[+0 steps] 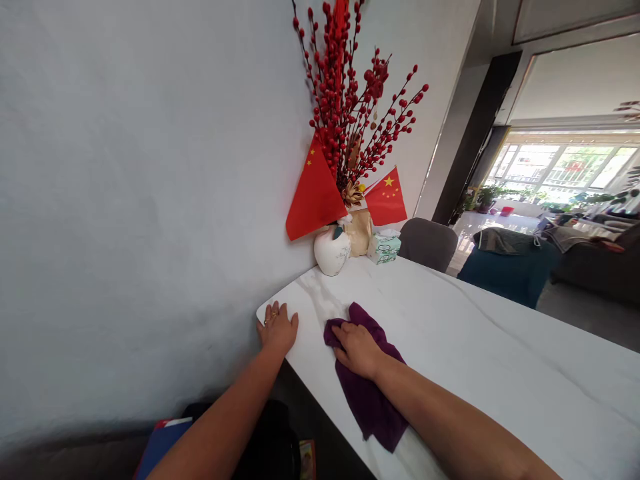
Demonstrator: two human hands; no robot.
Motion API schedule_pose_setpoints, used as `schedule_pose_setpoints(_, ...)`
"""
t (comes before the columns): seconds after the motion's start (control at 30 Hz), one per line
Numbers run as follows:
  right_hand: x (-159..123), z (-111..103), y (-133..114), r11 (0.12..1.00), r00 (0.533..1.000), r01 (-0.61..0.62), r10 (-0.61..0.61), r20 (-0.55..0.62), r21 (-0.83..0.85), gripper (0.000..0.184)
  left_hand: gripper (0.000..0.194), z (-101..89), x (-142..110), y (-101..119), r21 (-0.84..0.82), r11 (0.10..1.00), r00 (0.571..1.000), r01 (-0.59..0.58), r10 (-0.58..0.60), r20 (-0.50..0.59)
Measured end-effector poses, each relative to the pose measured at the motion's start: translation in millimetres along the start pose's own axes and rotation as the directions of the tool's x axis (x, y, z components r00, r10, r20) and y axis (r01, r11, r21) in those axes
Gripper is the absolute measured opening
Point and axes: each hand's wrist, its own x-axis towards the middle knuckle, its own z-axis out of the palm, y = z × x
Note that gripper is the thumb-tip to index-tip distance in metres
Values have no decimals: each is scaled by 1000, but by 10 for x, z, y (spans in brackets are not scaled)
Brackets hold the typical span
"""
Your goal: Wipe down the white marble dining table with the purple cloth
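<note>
Cloth (370,400), dark purple, lies on the white table (465,333) in the head view, under your right hand (359,350). Your fingers there are bent a little and sit close together on its bunched top part; I can't tell if they pinch it. With your hand on top, you can likely press the cloth down well. Your left hand (279,330) rests near the table's corner, fingers a bit spread, with nothing in it, maybe to help you lean. The white vase (331,255) stands by the wall (150,200), near the tissue box (384,249), perhaps to leave you room. Red berry stems (335,87) rise above them.
</note>
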Motion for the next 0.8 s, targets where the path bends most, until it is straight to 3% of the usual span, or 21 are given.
schedule_pose_setpoints(0.13, 253, 0, 41, 986, 986, -167, 167, -20, -8, 45, 58, 6, 2, -7, -2, 1000, 1000, 3, -3, 8)
schedule_pose_setpoints(0.23, 411, 0, 92, 975, 975, -220, 221, -40, 13, 40, 58, 10, 3, -6, -2, 1000, 1000, 11, -11, 12)
schedule_pose_setpoints(0.4, 513, 34, 119, 967, 968, -240, 245, -59, 85, 47, 59, 25, 7, -14, -1, 1000, 1000, 13, -13, 7)
schedule_pose_setpoints(0.53, 525, 52, 128, 956, 958, -266, 276, -76, 121, 29, 59, 42, 14, -25, -12, 1000, 1000, 9, -9, 4)
schedule_pose_setpoints(0.7, 559, 31, 88, 944, 950, -291, 305, -73, 158, 28, 59, 37, 13, -27, -17, 1000, 1000, 7, -7, 3)
schedule_pose_setpoints(0.8, 543, 37, -60, 961, 966, -234, 247, -75, 150, 24, 59, 19, 1, -22, -15, 1000, 1000, 2, -2, -5)
